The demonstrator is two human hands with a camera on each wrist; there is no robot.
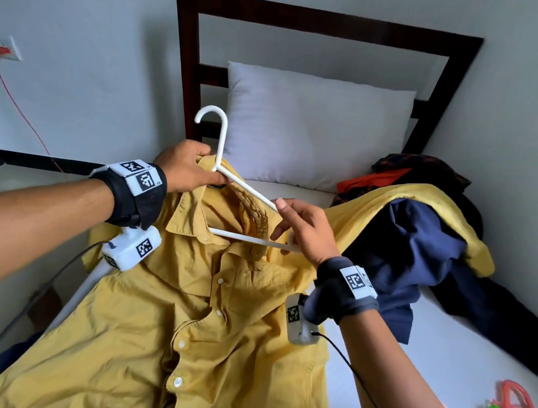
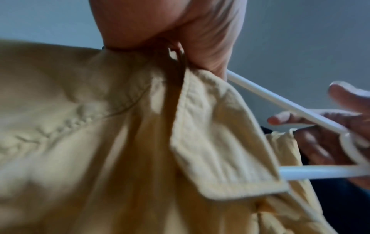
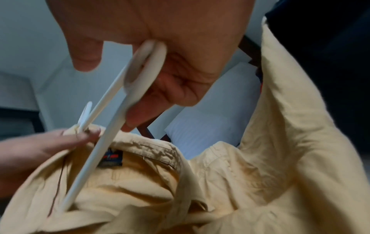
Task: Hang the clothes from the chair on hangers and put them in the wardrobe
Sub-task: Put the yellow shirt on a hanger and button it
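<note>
The yellow shirt (image 1: 203, 322) lies spread on the bed (image 1: 451, 346) with a white hanger (image 1: 246, 187) partly inside its collar. The left hand (image 1: 184, 166) pinches collar and, it seems, hanger neck together; the right hand (image 1: 307, 232) curls round the hanger's end. Other clothes (image 1: 422, 238) are heaped near the pillow (image 1: 318, 126).

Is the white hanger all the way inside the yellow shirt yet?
No, only partly. One end of the hanger is tucked under the shirt collar; the right hand holds the other end outside.
</note>
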